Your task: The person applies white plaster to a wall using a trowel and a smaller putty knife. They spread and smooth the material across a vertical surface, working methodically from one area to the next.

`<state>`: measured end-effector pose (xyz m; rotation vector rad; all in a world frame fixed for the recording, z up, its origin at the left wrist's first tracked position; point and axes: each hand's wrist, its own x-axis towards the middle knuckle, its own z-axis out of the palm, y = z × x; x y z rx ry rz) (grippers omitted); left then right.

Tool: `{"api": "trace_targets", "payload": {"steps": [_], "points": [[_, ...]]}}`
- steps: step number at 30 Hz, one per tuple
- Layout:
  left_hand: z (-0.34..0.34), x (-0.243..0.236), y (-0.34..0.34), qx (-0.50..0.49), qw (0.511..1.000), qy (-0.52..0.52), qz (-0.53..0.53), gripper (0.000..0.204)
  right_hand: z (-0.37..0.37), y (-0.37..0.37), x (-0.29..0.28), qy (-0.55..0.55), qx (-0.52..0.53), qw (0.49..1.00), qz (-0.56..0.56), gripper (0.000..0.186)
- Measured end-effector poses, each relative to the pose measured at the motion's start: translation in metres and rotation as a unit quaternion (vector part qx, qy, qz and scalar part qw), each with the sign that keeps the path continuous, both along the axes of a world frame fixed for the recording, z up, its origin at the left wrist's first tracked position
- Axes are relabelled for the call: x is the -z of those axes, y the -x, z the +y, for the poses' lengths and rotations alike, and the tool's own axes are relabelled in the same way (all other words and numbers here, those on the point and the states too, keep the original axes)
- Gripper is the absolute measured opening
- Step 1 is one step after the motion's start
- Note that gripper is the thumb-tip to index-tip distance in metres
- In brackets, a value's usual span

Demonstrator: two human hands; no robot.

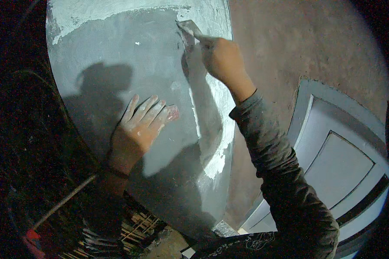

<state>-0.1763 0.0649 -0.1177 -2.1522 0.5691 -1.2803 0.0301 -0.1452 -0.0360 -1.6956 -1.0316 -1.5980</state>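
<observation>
A grey wall panel (155,43) with white putty patches along its top and right side fills the middle of the view. High on its right part, my right hand (224,60) is closed round the handle of a putty knife (189,29), whose flat blade is at the surface. Lower and to the left, my left hand (143,123) is at the panel, its back toward me and its fingers dusted white. A small reddish piece (173,113) juts out at the thumb side of that hand, seemingly held there; its kind is unclear. My thumb is mostly hidden.
A brown wall (263,52) adjoins the panel on the right, with a pale panelled door (339,159) farther right. Dark ground drops away at the left, where a long pole (65,202) and wooden slats (140,226) show. My shadow covers parts of the panel.
</observation>
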Motion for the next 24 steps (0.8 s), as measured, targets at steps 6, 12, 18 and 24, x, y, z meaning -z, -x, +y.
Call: {"api": "trace_targets", "payload": {"steps": [6,12,18,24], "points": [[-0.001,0.000,0.003,-0.007,1.000,-0.001,-0.001,0.035,-0.012,0.039,0.157,0.084,0.018,0.964,0.253,0.047],[-0.002,-0.002,0.005,-0.005,1.000,-0.003,-0.002,0.036,-0.004,0.051,0.218,0.030,-0.039,0.969,0.244,0.051],[-0.001,0.000,0.005,-0.017,1.000,-0.001,0.002,0.036,0.000,0.030,0.053,0.053,0.060,0.992,0.099,0.037],[0.000,0.000,0.004,-0.010,1.000,0.006,0.002,0.037,-0.006,0.019,-0.039,0.042,0.014,0.996,0.075,0.031]]}}
